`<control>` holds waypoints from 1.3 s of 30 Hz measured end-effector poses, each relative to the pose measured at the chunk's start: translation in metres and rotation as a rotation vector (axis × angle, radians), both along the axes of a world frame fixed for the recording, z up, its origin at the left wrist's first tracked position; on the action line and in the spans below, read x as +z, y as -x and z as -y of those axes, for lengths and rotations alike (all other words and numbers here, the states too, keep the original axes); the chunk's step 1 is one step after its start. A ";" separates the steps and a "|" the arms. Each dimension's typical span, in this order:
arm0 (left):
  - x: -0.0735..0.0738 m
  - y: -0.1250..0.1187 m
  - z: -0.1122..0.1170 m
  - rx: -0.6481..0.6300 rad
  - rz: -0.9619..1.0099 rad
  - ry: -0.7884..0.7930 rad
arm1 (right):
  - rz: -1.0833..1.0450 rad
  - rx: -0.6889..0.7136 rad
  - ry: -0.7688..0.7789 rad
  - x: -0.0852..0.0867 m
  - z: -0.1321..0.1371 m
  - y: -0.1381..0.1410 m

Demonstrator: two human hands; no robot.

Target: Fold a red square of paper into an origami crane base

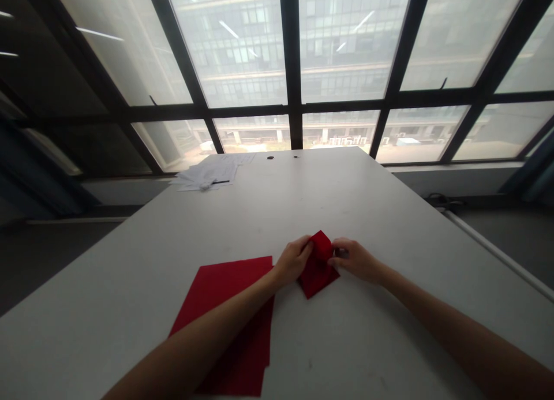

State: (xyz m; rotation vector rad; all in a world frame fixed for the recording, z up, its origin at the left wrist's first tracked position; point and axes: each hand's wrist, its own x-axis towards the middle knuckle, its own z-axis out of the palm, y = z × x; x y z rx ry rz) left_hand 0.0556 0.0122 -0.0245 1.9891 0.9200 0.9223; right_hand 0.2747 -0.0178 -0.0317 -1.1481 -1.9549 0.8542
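Note:
A small folded piece of red paper (319, 276) is held between both hands, a little above or on the white table (346, 204); which of these I cannot tell. Its upper part bends up in a flap. My left hand (294, 259) is closed on the paper's left edge, thumb on top. At the right edge, my right hand (352, 258) pinches the flap between thumb and fingers. Larger red sheets (234, 281) lie flat to the left, partly covered by my left forearm.
Loose white papers (208, 172) with a dark pen (220, 182) lie at the far left of the table. Two small dark round spots sit near the far edge. Tall dark-framed windows (294, 71) rise behind the table. Cables (444, 201) show beyond the right edge.

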 end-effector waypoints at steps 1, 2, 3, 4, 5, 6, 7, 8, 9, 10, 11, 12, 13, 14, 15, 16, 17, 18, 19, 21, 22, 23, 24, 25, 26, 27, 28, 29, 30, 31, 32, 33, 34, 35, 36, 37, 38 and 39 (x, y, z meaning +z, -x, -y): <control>0.001 0.000 0.001 -0.009 0.001 0.002 | 0.010 -0.002 -0.016 0.000 0.000 0.001; 0.002 0.000 0.002 -0.019 0.003 0.007 | 0.018 -0.003 -0.030 0.000 0.001 0.003; 0.003 0.000 0.002 -0.030 0.007 0.011 | 0.021 -0.005 -0.035 0.000 0.001 0.004; 0.003 0.001 0.003 -0.037 0.016 0.014 | 0.014 -0.008 -0.029 0.000 0.002 0.005; 0.003 0.001 0.003 -0.040 0.029 0.017 | -0.004 -0.011 -0.012 0.001 0.002 0.006; 0.003 0.001 0.003 -0.038 0.049 0.024 | -0.031 -0.015 0.014 0.002 0.003 0.006; 0.002 0.002 0.002 -0.030 0.074 0.032 | -0.062 -0.019 0.044 0.002 0.003 0.006; 0.001 0.002 0.001 -0.009 0.103 0.040 | -0.088 -0.025 0.069 0.003 0.003 0.006; -0.001 0.002 0.000 0.026 0.133 0.045 | -0.104 -0.036 0.086 0.003 0.002 0.006; -0.002 0.003 -0.001 0.076 0.158 0.046 | -0.106 -0.052 0.092 0.003 0.001 0.006; -0.004 0.003 -0.003 0.139 0.174 0.043 | -0.101 -0.079 0.087 0.002 0.000 0.006; -0.004 0.003 -0.004 0.214 0.181 0.034 | -0.096 -0.113 0.078 0.001 -0.001 0.006; -0.005 0.003 -0.005 0.289 0.176 0.024 | -0.096 -0.148 0.070 0.000 -0.001 0.006; -0.005 0.003 -0.006 0.350 0.162 0.014 | -0.103 -0.179 0.065 -0.001 -0.002 0.007; -0.005 0.003 -0.006 0.385 0.140 0.002 | -0.111 -0.202 0.061 -0.003 -0.002 0.008; -0.004 0.003 -0.007 0.396 0.115 -0.016 | -0.116 -0.217 0.055 -0.004 -0.001 0.009; -0.004 0.003 -0.006 0.386 0.091 -0.037 | -0.109 -0.225 0.043 -0.004 -0.001 0.011; -0.003 0.003 -0.006 0.362 0.067 -0.058 | -0.091 -0.228 0.025 -0.004 0.000 0.012; -0.003 0.003 -0.006 0.329 0.048 -0.076 | -0.066 -0.234 0.002 -0.004 0.002 0.013; -0.002 0.003 -0.005 0.263 0.022 -0.096 | -0.035 -0.259 -0.053 -0.001 0.003 0.014; -0.002 0.003 -0.005 0.238 0.015 -0.098 | -0.035 -0.281 -0.084 0.000 0.004 0.014; -0.002 0.002 -0.005 0.214 0.009 -0.100 | -0.037 -0.302 -0.111 0.002 0.004 0.014; -0.002 0.002 -0.004 0.187 0.000 -0.101 | -0.034 -0.324 -0.131 0.003 0.004 0.014; -0.002 0.002 -0.003 0.159 -0.011 -0.105 | -0.023 -0.343 -0.142 0.004 0.004 0.013; -0.002 0.001 -0.002 0.129 -0.026 -0.113 | -0.004 -0.357 -0.141 0.004 0.004 0.013; -0.002 0.001 -0.001 0.103 -0.042 -0.125 | 0.019 -0.363 -0.130 0.004 0.004 0.014; -0.002 0.001 0.001 0.087 -0.059 -0.140 | 0.038 -0.366 -0.114 0.004 0.004 0.014; -0.002 0.001 0.002 0.090 -0.074 -0.154 | 0.049 -0.369 -0.101 0.003 0.005 0.015; -0.002 0.001 0.004 0.112 -0.091 -0.171 | 0.051 -0.377 -0.094 0.002 0.005 0.015; -0.002 0.001 0.006 0.146 -0.109 -0.189 | 0.048 -0.390 -0.089 0.002 0.006 0.016; -0.002 0.001 0.009 0.184 -0.131 -0.209 | 0.044 -0.410 -0.083 0.001 0.007 0.017; -0.001 0.001 0.011 0.215 -0.155 -0.230 | 0.036 -0.439 -0.074 0.000 0.007 0.017; -0.001 0.002 0.014 0.233 -0.177 -0.249 | 0.028 -0.470 -0.062 0.000 0.007 0.018; 0.001 0.002 0.016 0.237 -0.192 -0.264 | 0.020 -0.501 -0.047 -0.001 0.007 0.018; 0.002 0.002 0.018 0.231 -0.196 -0.274 | 0.014 -0.530 -0.035 -0.001 0.007 0.018; 0.004 0.002 0.020 0.228 -0.186 -0.287 | 0.011 -0.554 -0.027 -0.002 0.007 0.017; 0.007 0.003 0.022 0.230 -0.170 -0.308 | 0.010 -0.574 -0.024 -0.002 0.006 0.017; 0.009 0.003 0.023 0.238 -0.153 -0.344 | 0.012 -0.593 -0.023 -0.003 0.005 0.016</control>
